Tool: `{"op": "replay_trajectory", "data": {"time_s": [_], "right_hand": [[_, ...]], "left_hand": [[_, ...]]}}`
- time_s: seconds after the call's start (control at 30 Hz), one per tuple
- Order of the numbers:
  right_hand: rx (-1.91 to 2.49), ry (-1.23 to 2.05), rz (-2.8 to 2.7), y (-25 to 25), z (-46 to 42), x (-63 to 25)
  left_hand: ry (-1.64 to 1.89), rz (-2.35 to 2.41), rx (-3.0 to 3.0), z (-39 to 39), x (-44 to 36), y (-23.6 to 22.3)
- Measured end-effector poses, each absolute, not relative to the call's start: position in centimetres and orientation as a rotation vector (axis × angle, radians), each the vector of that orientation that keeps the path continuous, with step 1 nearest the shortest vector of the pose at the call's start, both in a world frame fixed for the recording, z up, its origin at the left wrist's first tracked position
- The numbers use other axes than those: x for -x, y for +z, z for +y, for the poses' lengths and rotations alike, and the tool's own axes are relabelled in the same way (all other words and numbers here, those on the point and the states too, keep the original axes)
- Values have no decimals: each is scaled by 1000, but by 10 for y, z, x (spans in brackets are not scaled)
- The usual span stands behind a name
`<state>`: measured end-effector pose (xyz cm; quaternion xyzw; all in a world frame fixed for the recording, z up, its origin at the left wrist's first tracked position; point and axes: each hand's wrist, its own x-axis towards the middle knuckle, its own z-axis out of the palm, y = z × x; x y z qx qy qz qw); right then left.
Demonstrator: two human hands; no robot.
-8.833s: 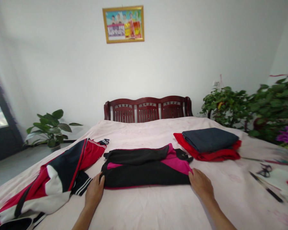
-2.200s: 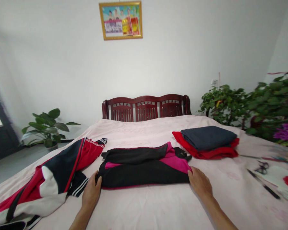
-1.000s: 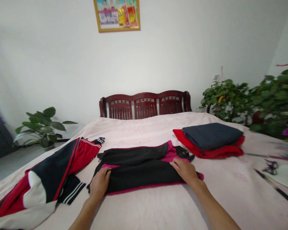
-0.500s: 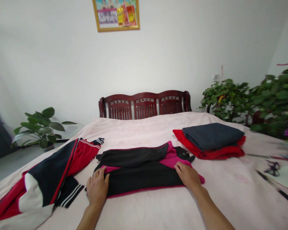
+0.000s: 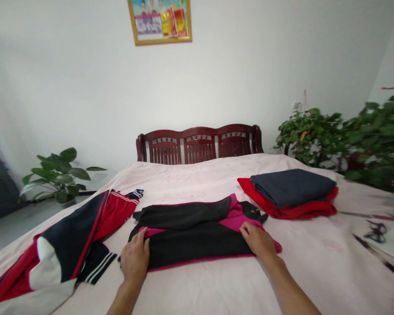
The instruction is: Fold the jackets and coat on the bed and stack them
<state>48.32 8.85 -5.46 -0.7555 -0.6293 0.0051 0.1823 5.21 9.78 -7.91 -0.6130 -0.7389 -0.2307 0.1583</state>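
A black jacket with pink panels (image 5: 190,243) lies folded into a long rectangle on the pale pink bedsheet (image 5: 216,293). My left hand (image 5: 135,253) has its fingers curled over the jacket's left end. At the opposite end, my right hand (image 5: 258,239) pinches the pink part near the near corner. Both hands rest low, close to the sheet, and the fingertips under the cloth are hidden. Left of the jacket, a red, navy and white track jacket (image 5: 75,245) lies spread and crumpled, its striped cuff near my left hand.
A folded dark grey cloth (image 5: 292,187) sits on a folded red one (image 5: 292,213) at the right. Farther right are black-framed glasses (image 5: 376,231), a dark stick (image 5: 379,258) and paper. Behind stand a wooden bench back (image 5: 199,146) and plants (image 5: 59,175).
The view has shifted very slightly. Both hands stay at the two ends of the folded jacket, which keeps its shape.
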Motion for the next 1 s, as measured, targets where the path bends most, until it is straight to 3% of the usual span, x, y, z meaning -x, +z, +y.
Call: {"op": "replay_trajectory", "data": {"time_s": [1.0], "right_hand": [[2128, 65, -1735, -53, 89, -482]], "left_hand": [[-741, -2105, 1832, 91, -56, -67]]}}
